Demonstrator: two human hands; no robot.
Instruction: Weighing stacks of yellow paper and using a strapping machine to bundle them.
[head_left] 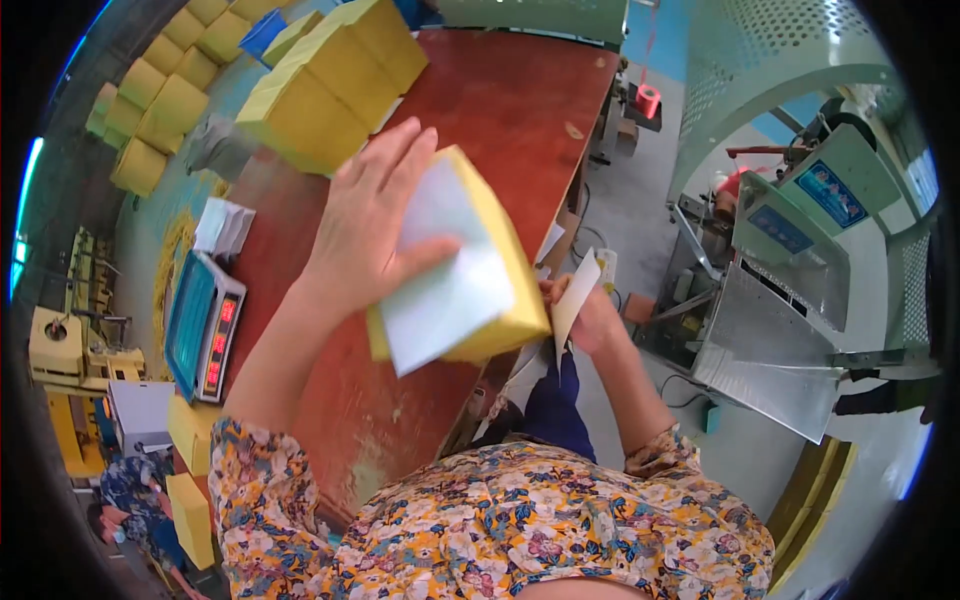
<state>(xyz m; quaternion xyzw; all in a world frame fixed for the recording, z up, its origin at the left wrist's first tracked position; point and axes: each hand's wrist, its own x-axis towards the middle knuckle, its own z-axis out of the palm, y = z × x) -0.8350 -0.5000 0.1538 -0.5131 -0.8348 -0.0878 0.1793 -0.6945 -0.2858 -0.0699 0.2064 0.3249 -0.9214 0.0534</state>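
A block of stacked yellow paper [492, 232] is at the table's right edge, with a white sheet [455, 290] lying over its upper face. My left hand [372, 215] lies on that sheet, fingers stretched out toward the far side and thumb spread across the paper. Beside the block's near right corner, my right hand [592, 318] is closed on a cream paper sheet [574, 300]. Part of its fingers is hidden behind that sheet and the corner.
Large yellow paper blocks [335, 85] stand on the far left of the red-brown table [500, 90]. A digital scale [205, 325] is at the left, near folded white paper [223, 228]. Metal machinery [770, 330] stands right. Another person [145, 500] works at lower left.
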